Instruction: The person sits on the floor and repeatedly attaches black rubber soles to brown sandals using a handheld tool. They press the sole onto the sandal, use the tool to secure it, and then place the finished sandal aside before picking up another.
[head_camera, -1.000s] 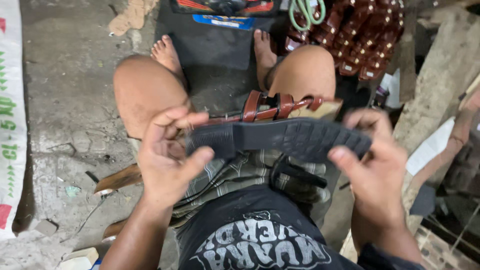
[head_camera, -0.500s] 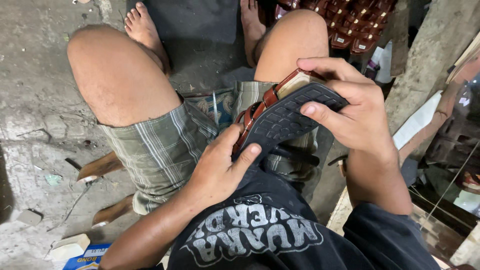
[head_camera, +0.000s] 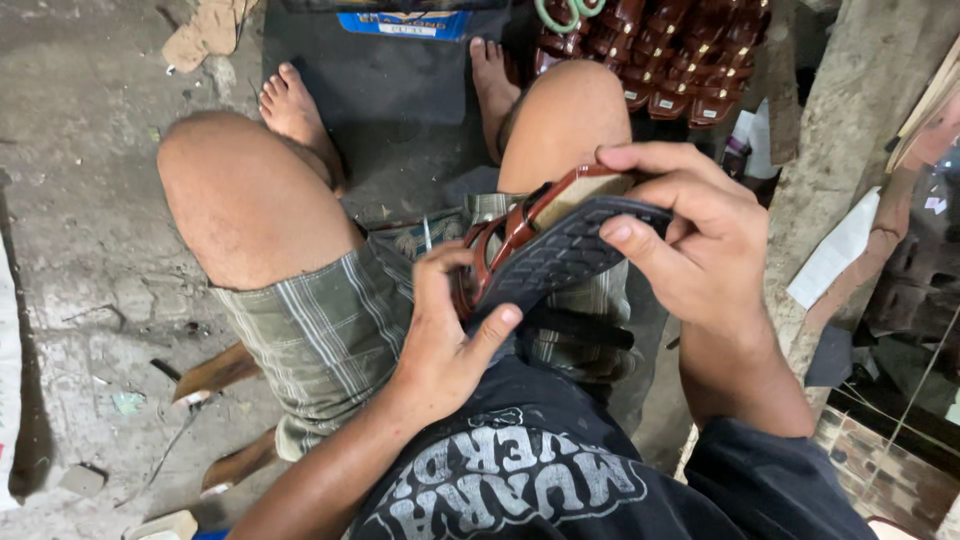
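Observation:
I sit with bare knees apart and hold a sandal (head_camera: 556, 256) over my lap, its dark ridged sole turned up toward me and its brown straps facing away. My left hand (head_camera: 450, 335) grips the near end of the sole, thumb pressed on the tread. My right hand (head_camera: 690, 235) clasps the far end, fingers wrapped over the edge and thumb on the tread. The sandal tilts up to the right, just above my right thigh and plaid shorts.
A pile of brown sandal straps (head_camera: 670, 50) lies on the floor past my right knee, with green-handled scissors (head_camera: 570, 12) beside it. A dark mat (head_camera: 400, 110) lies between my feet. A concrete post (head_camera: 850, 130) rises at right. Wooden stool legs (head_camera: 215, 375) show at lower left.
One second ago I held the sandal flat and stretched between both hands. Now it is tilted and lower on my right thigh, with the left hand at its near end.

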